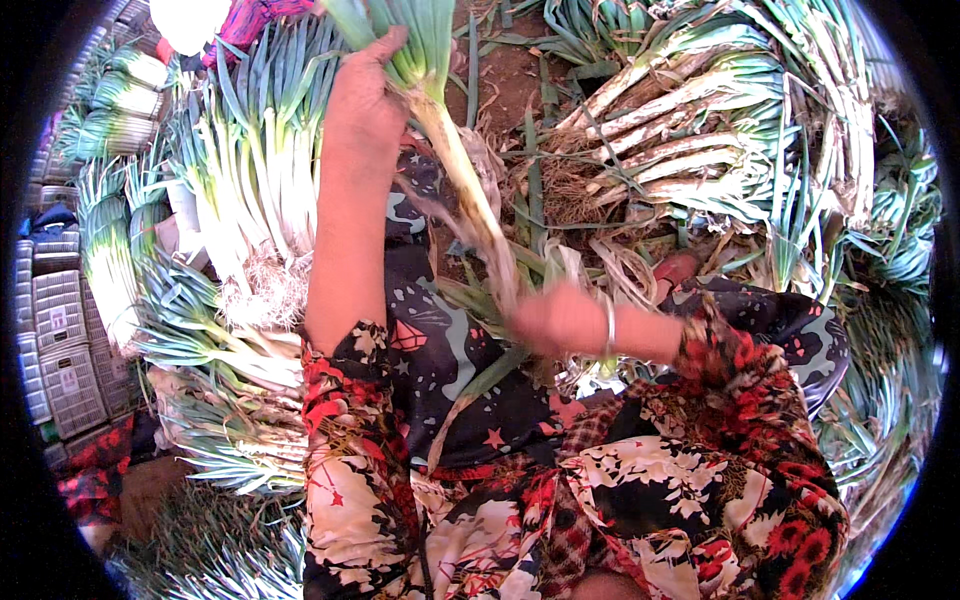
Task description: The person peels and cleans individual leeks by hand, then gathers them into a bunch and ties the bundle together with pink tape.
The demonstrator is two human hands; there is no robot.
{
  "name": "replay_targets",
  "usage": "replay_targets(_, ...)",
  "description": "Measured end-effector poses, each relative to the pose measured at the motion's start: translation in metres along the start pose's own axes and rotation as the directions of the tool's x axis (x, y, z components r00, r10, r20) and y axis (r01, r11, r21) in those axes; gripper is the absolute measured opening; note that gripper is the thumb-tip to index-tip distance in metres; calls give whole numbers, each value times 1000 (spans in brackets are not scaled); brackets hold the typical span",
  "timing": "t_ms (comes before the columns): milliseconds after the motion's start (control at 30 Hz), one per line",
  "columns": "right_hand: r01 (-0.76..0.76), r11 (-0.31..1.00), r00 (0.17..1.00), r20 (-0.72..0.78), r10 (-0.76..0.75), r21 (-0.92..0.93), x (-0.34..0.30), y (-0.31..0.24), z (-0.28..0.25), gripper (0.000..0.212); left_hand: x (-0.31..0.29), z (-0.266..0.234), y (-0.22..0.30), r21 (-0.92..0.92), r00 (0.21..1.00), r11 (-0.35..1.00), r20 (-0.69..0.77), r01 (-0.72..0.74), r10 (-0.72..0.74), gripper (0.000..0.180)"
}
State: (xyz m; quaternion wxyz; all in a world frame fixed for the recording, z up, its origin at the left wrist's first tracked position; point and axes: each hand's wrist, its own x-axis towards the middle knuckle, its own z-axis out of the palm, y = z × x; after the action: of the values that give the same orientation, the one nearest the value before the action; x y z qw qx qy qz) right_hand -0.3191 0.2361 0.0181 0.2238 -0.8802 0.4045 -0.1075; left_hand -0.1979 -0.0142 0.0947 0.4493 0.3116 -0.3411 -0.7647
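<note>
My left hand is closed round a large green onion where the pale stalk turns into green leaves. The stalk slants down and right, toward my right hand, which wears a bracelet at its wrist. That hand is blurred but looks closed, with a smeared pale strip of peel running up from it along the stalk's lower part. The stalk's root end is hard to make out in the blur. A loose green leaf lies on the dark patterned cloth over my lap.
Green onions with white stalks and roots stand at my left, with tied bundles beyond. Unpeeled onions lie in a heap at far right. Stripped peelings lie beside my right hand. Grey crates stand at far left, and a person's sleeve shows at the top.
</note>
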Motion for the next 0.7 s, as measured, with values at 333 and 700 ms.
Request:
replay_targets(333,-337,923,456,-826,331,184,105,51,-73,55,4,12,-30,59,996,998,91,-7,2,35)
replay_targets(700,-161,873,574,-676,463,461,101,73,-103,31,-25,47,-23,337,974,921,-41,-195,221,81)
